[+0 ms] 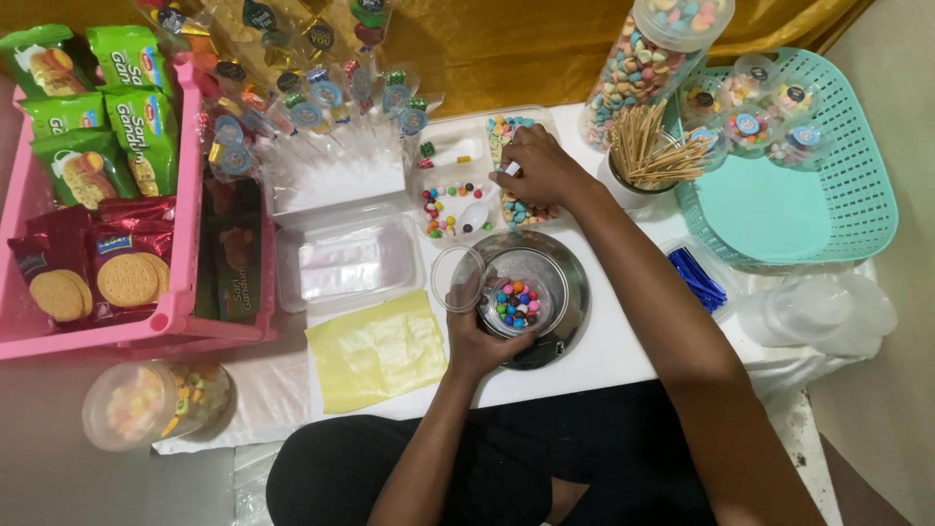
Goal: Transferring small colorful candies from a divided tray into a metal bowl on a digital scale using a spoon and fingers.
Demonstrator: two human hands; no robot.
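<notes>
Pink crate (185, 195): we see it far left, packed with green snack packets and red biscuit packs.
Teal basket (857, 185): far right, with small lidded candy cups along its back edge and a round teal lid inside.
Clear tray (346, 258): empty, left of the scale, with a yellow sheet (378, 351) just in front of it.
Candy tray (477, 175): compartments of mixed coloured sweets, behind the scale.
Scale (560, 292): a round metal pan at the centre of the white table.
Stick cup (648, 156): wooden skewers, just right of our right hand.
Small cup (514, 302): clear, holding coloured candy balls, over the scale pan.
Left hand (477, 341): fingers wrapped around the small cup.
Right hand (541, 170): curled over the candy tray, pinching a small white piece.
</notes>
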